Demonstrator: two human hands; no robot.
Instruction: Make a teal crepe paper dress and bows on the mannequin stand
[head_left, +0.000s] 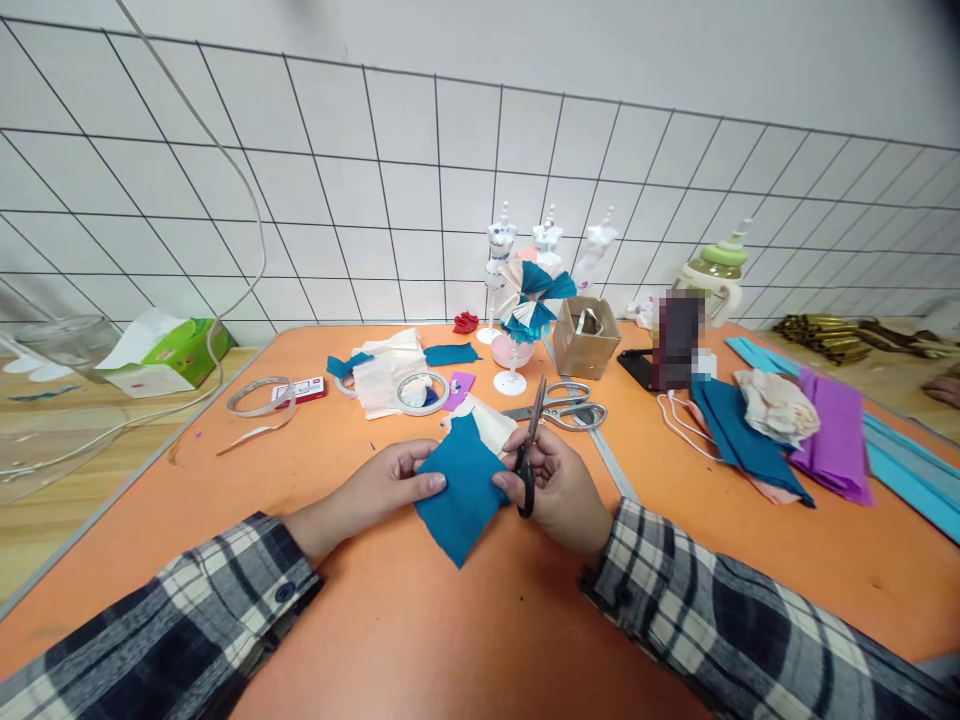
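Between my hands, low over the orange table (360, 620), is a roughly square piece of teal crepe paper (463, 490), one corner pointing toward me. My left hand (397, 480) pinches its left edge, thumb on top. My right hand (559, 485) holds small black-handled scissors (529, 465), blades pointing up, while its thumb and fingertips also pinch the paper's right edge. A cream paper piece (487, 425) shows just behind the teal one. Further back, a small dress-form figure (536, 305) wears ruffled teal and cream paper.
Large metal scissors (570, 408) lie behind my right hand. Tape rolls (421, 393) and paper scraps (390, 365) are at the back left. A small cardboard box (587, 340) stands near white mannequin figures (501, 245). Folded purple paper (836, 430) and a baby bottle (712, 275) are right.
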